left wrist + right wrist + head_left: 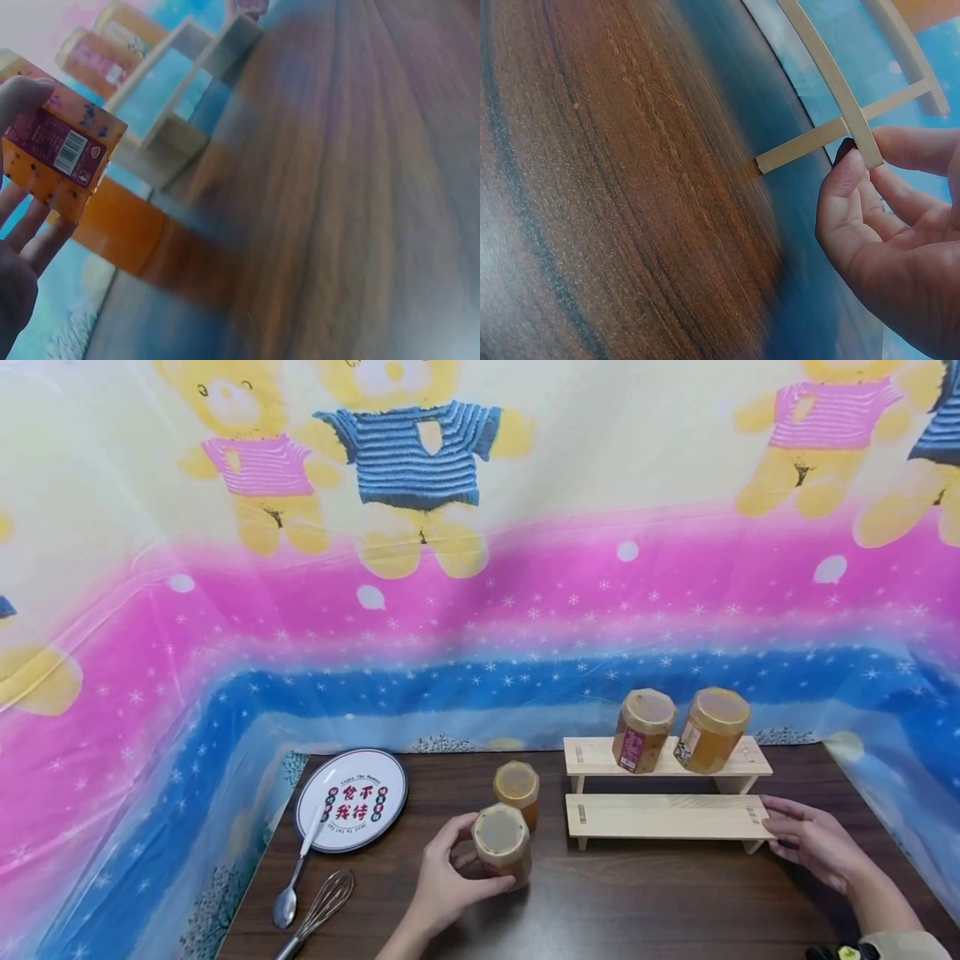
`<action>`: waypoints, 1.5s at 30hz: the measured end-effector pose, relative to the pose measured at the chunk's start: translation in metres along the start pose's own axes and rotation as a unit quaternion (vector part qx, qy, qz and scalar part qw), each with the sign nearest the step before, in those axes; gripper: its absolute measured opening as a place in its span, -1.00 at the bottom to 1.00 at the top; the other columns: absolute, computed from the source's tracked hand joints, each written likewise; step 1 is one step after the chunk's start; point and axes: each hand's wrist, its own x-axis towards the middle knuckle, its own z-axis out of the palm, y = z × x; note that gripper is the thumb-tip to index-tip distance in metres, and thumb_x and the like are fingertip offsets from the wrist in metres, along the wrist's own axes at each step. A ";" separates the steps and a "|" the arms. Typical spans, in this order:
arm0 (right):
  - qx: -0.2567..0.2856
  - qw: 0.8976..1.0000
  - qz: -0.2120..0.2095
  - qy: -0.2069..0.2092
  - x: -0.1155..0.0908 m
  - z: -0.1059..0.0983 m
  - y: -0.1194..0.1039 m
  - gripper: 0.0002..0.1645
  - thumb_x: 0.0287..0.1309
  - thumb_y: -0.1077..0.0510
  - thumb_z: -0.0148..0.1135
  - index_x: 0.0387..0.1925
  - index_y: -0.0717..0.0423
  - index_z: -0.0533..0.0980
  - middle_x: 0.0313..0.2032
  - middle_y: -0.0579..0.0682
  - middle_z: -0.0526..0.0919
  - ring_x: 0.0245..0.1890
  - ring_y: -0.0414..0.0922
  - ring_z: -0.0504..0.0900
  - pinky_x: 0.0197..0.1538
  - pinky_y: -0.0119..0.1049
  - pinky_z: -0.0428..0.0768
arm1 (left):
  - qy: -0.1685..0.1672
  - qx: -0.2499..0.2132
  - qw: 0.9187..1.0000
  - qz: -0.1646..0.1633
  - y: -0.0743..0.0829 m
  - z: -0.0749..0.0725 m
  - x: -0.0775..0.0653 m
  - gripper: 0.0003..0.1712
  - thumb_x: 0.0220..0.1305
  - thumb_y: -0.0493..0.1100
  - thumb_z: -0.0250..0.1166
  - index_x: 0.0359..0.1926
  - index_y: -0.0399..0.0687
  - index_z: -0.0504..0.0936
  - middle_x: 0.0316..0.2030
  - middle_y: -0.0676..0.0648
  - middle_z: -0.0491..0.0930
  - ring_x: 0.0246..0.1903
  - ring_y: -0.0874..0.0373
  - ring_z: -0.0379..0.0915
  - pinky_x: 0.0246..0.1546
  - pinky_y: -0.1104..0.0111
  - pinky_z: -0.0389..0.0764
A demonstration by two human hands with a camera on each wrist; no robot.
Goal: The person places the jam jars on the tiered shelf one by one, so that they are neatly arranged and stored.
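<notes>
In the head view my left hand [447, 875] grips an octagonal jar [501, 843] with a pale lid, fingers round one side and thumb on the other. The left wrist view shows this jar's dark purple label with a barcode [70, 152] and its orange contents with dark specks. Just behind it stands a second amber jar [517, 787] on the table. My right hand [813, 845] pinches the right end of the lower board [667, 817] of a two-step wooden rack; the right wrist view shows thumb and fingers [845, 174] at the board's end.
Two more jars stand on the rack's upper board [588, 758], one with a purple label [643, 735], one with a light label [716, 735]. A white plate [315, 777], a white-handled spoon [286, 906] and a wire whisk [327, 902] are at left. A patterned cloth [525, 610] hangs behind the table.
</notes>
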 end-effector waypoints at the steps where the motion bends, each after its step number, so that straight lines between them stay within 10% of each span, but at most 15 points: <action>1: 0.001 1.000 0.000 -0.001 0.000 0.000 0.000 0.03 0.45 0.12 0.28 0.60 0.40 -0.13 -0.06 -0.19 0.60 -0.08 -0.19 0.67 -0.05 -0.12 0.71 | -0.003 -0.004 1.000 0.001 0.003 0.003 0.002 -0.08 -0.12 -0.26 0.74 0.30 0.06 0.54 0.13 -0.13 0.56 0.12 -0.02 0.57 0.03 0.14 0.70; 45: 0.011 1.000 -0.003 0.004 0.001 0.001 0.002 0.01 0.46 0.12 0.28 0.60 0.38 -0.11 -0.04 -0.17 0.60 -0.07 -0.18 0.67 -0.04 -0.13 0.70 | -0.030 0.022 0.999 0.003 0.027 0.179 0.082 -0.17 -0.14 -0.04 0.77 0.19 0.37 0.57 0.00 0.23 0.56 0.04 0.29 0.51 -0.02 0.42 0.66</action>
